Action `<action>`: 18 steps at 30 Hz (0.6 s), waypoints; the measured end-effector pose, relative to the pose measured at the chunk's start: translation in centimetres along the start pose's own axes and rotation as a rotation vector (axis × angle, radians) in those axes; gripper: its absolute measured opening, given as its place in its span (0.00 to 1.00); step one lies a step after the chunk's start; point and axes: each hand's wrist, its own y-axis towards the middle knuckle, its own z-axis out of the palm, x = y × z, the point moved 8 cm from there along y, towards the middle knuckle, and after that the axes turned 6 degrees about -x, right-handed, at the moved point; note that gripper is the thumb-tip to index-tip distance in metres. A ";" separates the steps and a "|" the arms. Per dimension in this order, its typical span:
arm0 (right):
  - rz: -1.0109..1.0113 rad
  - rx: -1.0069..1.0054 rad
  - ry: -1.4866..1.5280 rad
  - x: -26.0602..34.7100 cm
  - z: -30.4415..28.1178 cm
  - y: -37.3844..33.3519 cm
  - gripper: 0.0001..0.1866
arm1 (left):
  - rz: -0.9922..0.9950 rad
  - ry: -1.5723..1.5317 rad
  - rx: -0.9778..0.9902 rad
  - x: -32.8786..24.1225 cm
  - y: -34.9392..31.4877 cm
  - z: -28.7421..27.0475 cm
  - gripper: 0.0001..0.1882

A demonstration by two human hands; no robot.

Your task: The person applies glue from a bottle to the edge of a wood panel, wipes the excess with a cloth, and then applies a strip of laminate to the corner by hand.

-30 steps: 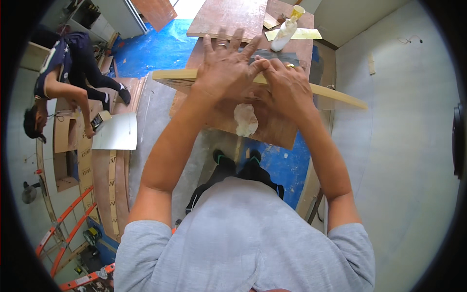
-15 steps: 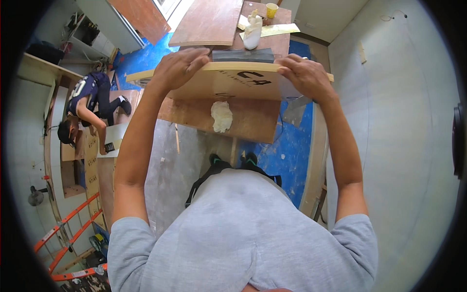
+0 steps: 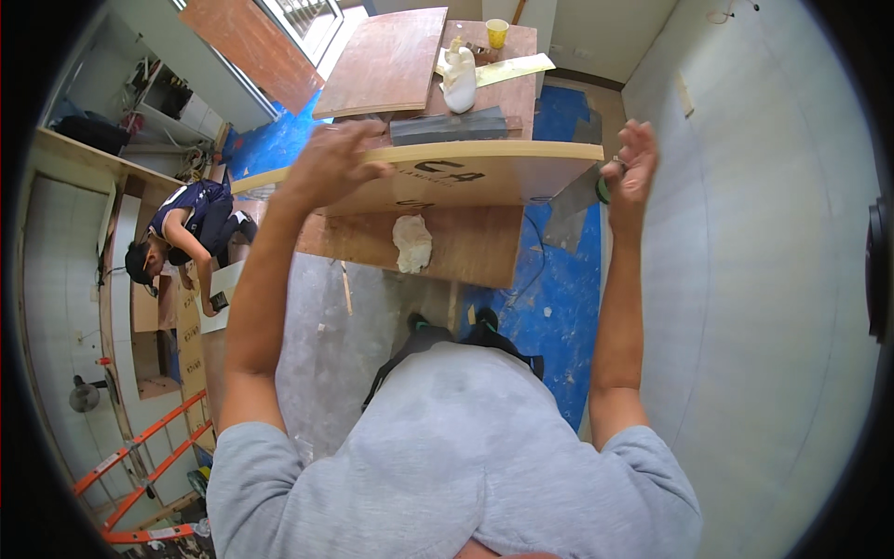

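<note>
Plywood, a pale board [image 3: 466, 177] with dark stencilled markings on its face, was held raised and roughly level in front of the person, above the brown workbench [image 3: 475, 247]. The left hand [image 3: 337, 163] was laid over the board's left part, fingers spread and curled over its far edge, the forearm stretched up and forward from the shoulder. The right hand [image 3: 631, 166] was pressed against the board's right end with the palm turned inward and the fingers extended upward, not wrapped round the edge; the right arm was raised almost straight. A white crumpled rag [image 3: 413, 242] lay on the workbench below the board. Beyond the board, a dark grey strip [image 3: 449, 125], a white bottle [image 3: 459, 79] and a yellow cup [image 3: 497, 33] were seen on a second table [image 3: 391, 65]. Left of the board, another person [image 3: 186, 238] was bent over a low wooden cabinet [image 3: 149, 307], and an orange ladder [image 3: 140, 466] lay farther left and nearer.
</note>
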 end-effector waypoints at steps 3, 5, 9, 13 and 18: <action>0.335 0.401 -0.012 -8.6 1.4 -6.2 0.42 | -0.027 0.380 -0.239 5.3 -4.5 -2.8 0.53; 0.411 0.431 -0.008 -11.4 2.5 -9.1 0.37 | -0.216 0.418 -0.337 9.5 -7.9 -3.4 0.60; 0.558 0.249 0.199 -15.1 4.1 -10.4 0.27 | -0.527 -0.571 -0.653 22.6 -15.8 -0.4 0.72; 0.524 0.142 0.212 -15.0 5.6 -9.3 0.20 | -0.563 -1.183 -0.736 26.4 -16.2 8.3 0.53; 0.481 0.040 0.077 -11.2 7.4 -4.8 0.20 | -0.668 -1.228 -0.583 27.8 -9.6 10.7 0.29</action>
